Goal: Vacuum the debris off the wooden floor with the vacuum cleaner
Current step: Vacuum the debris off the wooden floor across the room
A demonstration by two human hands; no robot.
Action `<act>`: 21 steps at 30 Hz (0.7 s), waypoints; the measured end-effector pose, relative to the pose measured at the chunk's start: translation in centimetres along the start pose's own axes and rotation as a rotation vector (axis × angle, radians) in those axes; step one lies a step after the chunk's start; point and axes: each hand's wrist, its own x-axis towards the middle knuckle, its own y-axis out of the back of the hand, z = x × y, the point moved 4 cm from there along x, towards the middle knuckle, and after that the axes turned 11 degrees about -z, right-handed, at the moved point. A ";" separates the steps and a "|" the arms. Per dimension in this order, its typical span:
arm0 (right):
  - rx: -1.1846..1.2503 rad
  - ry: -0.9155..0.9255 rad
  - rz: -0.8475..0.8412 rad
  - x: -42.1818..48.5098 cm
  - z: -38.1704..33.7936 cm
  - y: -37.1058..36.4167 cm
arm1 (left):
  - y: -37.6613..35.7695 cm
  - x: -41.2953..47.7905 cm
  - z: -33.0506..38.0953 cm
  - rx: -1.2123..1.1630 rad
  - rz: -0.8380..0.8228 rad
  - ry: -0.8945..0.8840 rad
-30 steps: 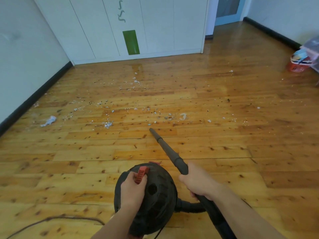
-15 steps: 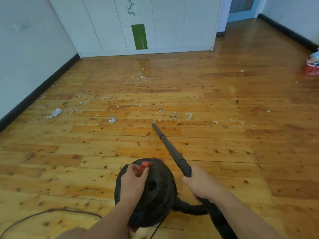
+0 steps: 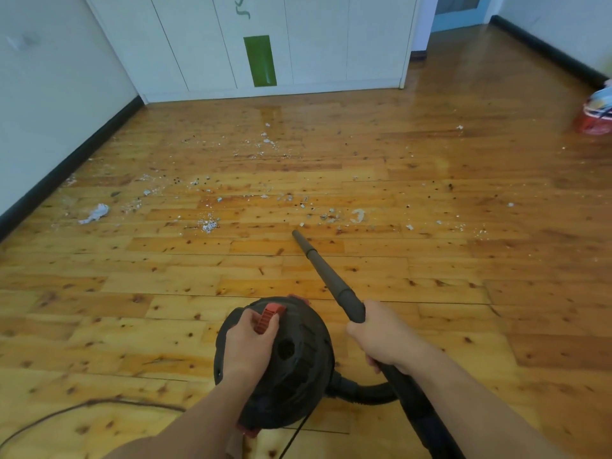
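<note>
A round black vacuum cleaner (image 3: pixel 298 366) hangs low in front of me, above the wooden floor (image 3: pixel 165 293). My left hand (image 3: pixel 248 346) grips its red-and-black top handle. My right hand (image 3: pixel 381 339) is closed around the black wand (image 3: pixel 328 276), whose nozzle tip points forward and down, just short of a band of debris (image 3: pixel 324 215). White crumbs and dark specks lie scattered across the floor's middle, with a small white pile (image 3: pixel 208 224) and a crumpled paper scrap (image 3: pixel 96 213) further left. A hose (image 3: pixel 367 392) loops from the body to the wand.
A dark power cord (image 3: pixel 82 407) trails over the floor at lower left. White cabinet doors (image 3: pixel 298 44) with a green panel close the far side. A black skirting board (image 3: pixel 66 167) runs along the left wall. A red basket (image 3: pixel 594 117) stands at far right.
I have moved forward with the vacuum cleaner; the debris band sits closer and the nozzle tip has neared it. Both hands keep their grips.
</note>
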 end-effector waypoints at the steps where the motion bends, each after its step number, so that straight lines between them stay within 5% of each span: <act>1: 0.018 0.000 0.002 0.0 -0.1 0.1 | 0.0 0.0 0.0 0.001 0.003 0.000; 21: -0.038 -0.024 0.063 1.1 -1.0 0.4 | 0.1 1.2 0.3 0.066 0.021 -0.019</act>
